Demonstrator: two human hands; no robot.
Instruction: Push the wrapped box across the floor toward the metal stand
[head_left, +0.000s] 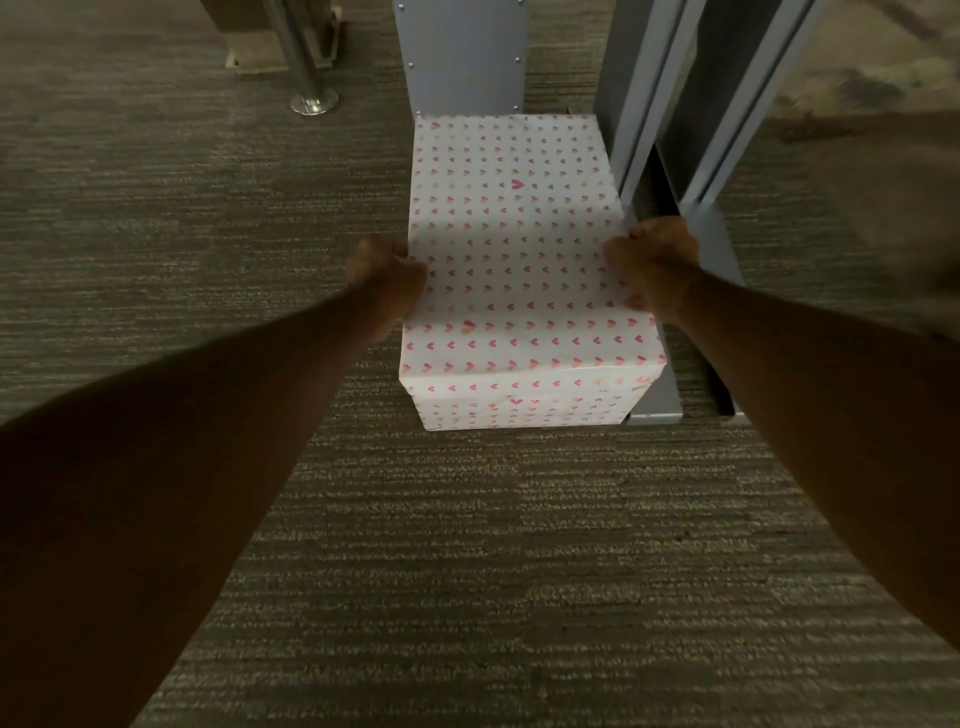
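A box wrapped in white paper with small pink hearts (519, 249) sits on the carpet in the middle of the head view. Its far end touches the grey metal stand (462, 57), and its right side lies along the stand's grey base rail (711, 244). My left hand (387, 280) is curled against the box's left top edge. On the opposite top edge my right hand (654, 265) holds the box the same way, fingers folded. Both forearms reach in from the bottom corners.
Grey-brown striped carpet (467, 545) covers the floor. A chrome pole with a round foot (314, 101) stands at the back left beside a wooden base (244, 36). Tall grey metal uprights (670, 78) rise to the right of the box.
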